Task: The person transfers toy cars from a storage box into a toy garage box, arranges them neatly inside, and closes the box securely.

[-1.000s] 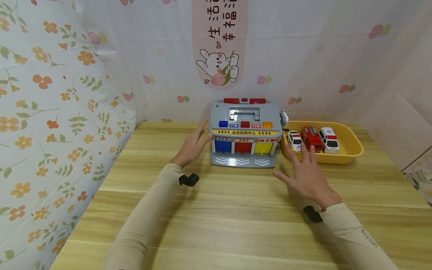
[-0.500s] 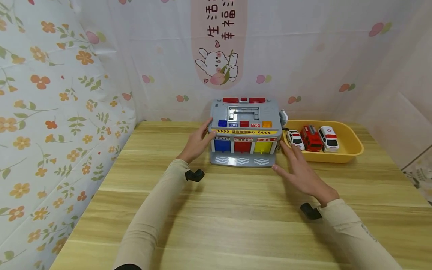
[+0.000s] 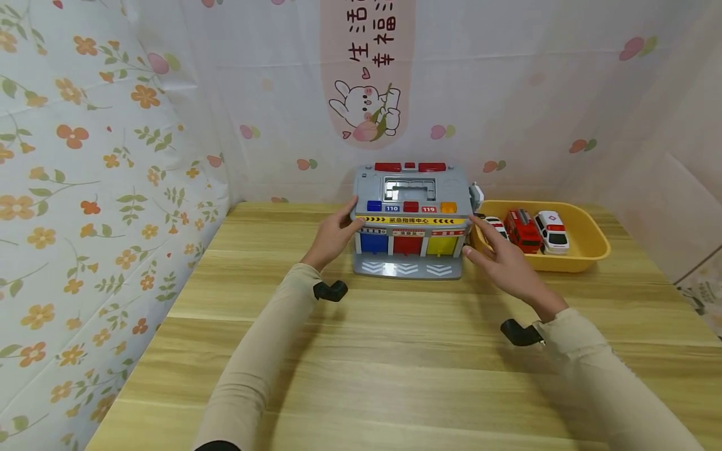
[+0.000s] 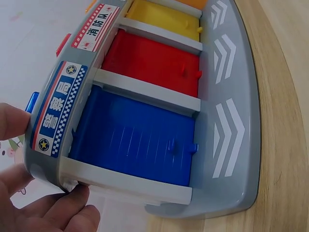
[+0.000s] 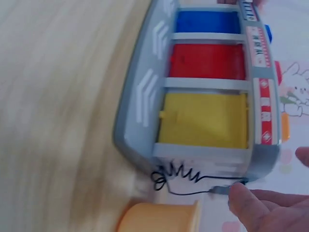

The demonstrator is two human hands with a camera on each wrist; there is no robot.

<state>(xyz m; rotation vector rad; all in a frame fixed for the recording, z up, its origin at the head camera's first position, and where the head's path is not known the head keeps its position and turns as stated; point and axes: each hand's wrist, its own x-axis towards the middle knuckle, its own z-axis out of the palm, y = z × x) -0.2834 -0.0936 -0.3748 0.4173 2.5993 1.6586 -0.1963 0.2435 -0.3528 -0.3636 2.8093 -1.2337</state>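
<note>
A grey toy garage (image 3: 408, 220) with blue, red and yellow doors stands at the back of the table. My left hand (image 3: 333, 237) grips its left roof corner. In the left wrist view, the thumb lies on the roof edge above the blue door (image 4: 137, 137), with the fingers curled in beneath it. At the right side, my right hand (image 3: 510, 269) reaches its extended fingers to the roof corner, thumb low near the yellow door (image 5: 205, 121). In the right wrist view, the thumb overlaps a small grey piece (image 5: 219, 190) on a coiled black cord (image 5: 178, 175).
A yellow tray (image 3: 589, 250) stands just right of the garage. In it are a red toy fire truck (image 3: 524, 233), a white toy ambulance (image 3: 553, 232) and a white toy car (image 3: 497, 225), partly behind my right hand. A printed cloth (image 3: 271, 113) hangs close behind.
My left hand has moved right onto the garage's left corner. My right hand has moved from in front of the tray up and left to the garage's right side. The garage stays in place.
</note>
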